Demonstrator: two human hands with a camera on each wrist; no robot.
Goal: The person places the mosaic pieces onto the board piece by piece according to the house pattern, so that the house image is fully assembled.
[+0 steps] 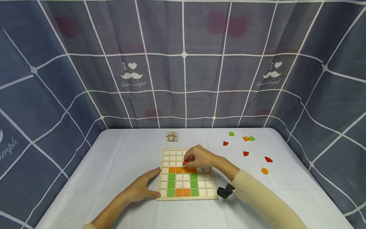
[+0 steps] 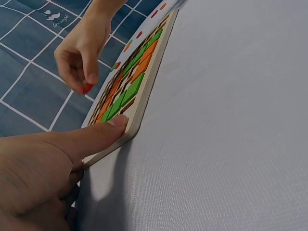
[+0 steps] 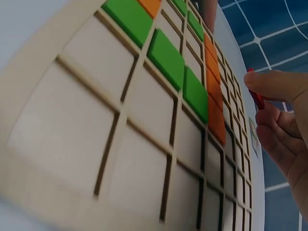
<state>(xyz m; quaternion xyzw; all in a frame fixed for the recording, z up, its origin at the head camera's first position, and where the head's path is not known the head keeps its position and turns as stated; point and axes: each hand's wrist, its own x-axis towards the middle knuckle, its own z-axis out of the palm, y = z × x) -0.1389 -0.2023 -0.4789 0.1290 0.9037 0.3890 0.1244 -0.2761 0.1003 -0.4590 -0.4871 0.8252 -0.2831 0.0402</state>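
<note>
A wooden grid board (image 1: 215, 198) lies on the white table. Orange square tiles (image 1: 179, 192) and green square tiles (image 1: 170, 192) fill some of its cells in a frame-like pattern. My left hand (image 1: 143, 186) rests at the board's left side, its thumb (image 2: 103, 137) on the near left corner and the fingertips by the left edge. Over the board's upper part, my right hand (image 1: 201, 156) pinches a small red tile (image 3: 255, 91) between thumb and fingers. In the left wrist view this red tile shows above the board.
A small pattern card (image 1: 172, 136) lies behind the board. Loose tiles are scattered at the right: several red rounded-edge ones (image 1: 268, 159), green squares (image 1: 231, 134), an orange square (image 1: 246, 138) and an orange disc (image 1: 264, 171). A black wrist device (image 1: 226, 190) sits beside the right sleeve. Checked cloth (image 1: 160, 105) surrounds the table.
</note>
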